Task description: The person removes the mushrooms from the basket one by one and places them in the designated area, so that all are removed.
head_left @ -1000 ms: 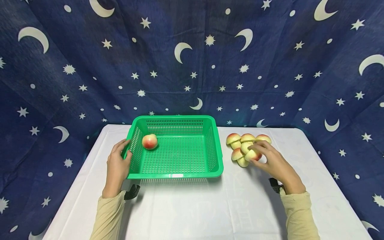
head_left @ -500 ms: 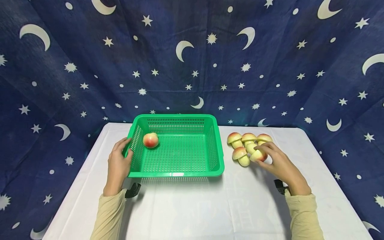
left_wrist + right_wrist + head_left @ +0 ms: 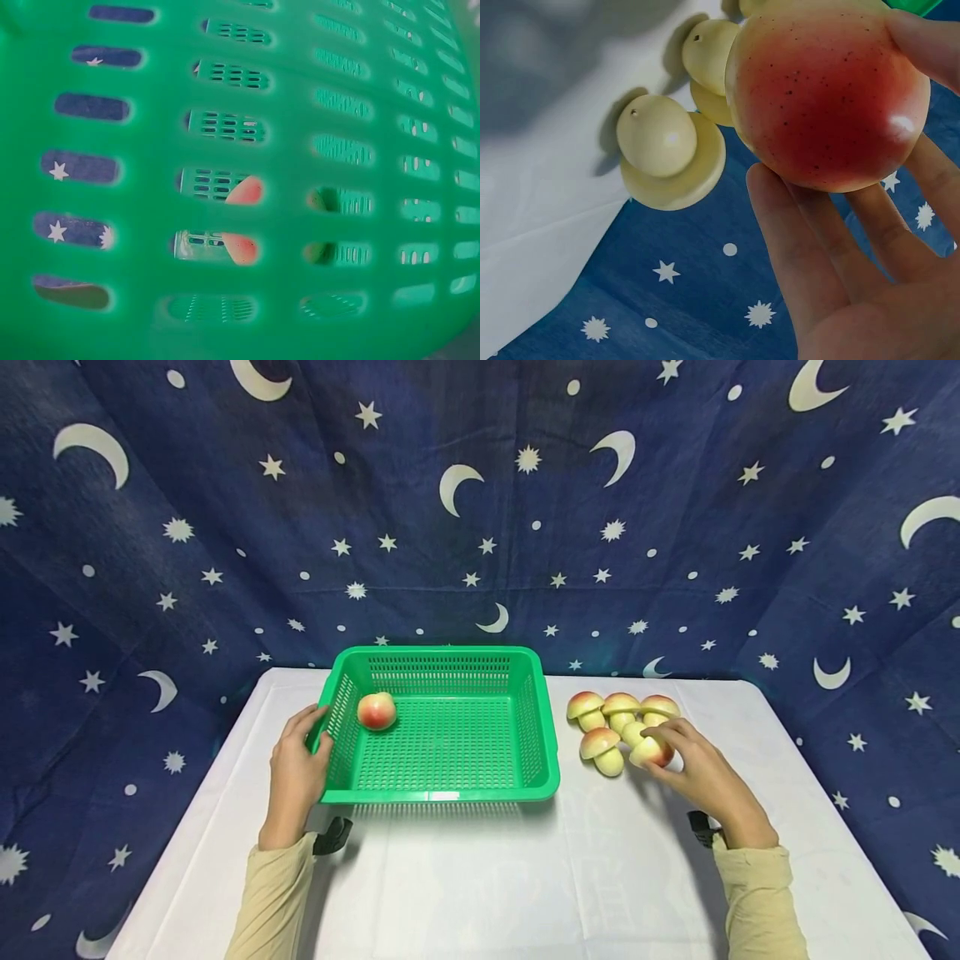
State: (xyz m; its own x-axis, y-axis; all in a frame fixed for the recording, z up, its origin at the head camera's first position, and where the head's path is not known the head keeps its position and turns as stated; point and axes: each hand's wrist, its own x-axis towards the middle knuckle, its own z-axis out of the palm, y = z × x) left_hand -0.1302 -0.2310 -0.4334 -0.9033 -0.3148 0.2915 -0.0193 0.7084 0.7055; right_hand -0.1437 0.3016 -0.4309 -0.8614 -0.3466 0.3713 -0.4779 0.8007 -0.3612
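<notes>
My left hand (image 3: 297, 768) grips the left rim of the green plastic basket (image 3: 435, 796), with fingers and thumb at its edge. The slotted basket wall (image 3: 150, 195) fills the left wrist view. Inside, near the left end, sits a round red-and-cream fruit (image 3: 377, 712), apple- or peach-like. My right hand (image 3: 701, 774) pinches a toy mushroom (image 3: 652, 750) between thumb and fingers; its cap is red and yellow, its stem pale. In the right wrist view its speckled cap (image 3: 829, 97) faces the camera. Beside it lies another mushroom (image 3: 602, 750), cap toward the upper left.
Behind the held mushroom, more mushrooms stand in a row, including one at the left (image 3: 586, 709) and one at the right (image 3: 660, 707). A white cloth covers the table (image 3: 480, 885). A dark blue star-and-moon curtain (image 3: 525, 568) hangs close behind.
My right hand has shifted slightly right with the mushroom, drawing it away from the front-left one, and has almost stopped. My left hand keeps its place at the basket.
</notes>
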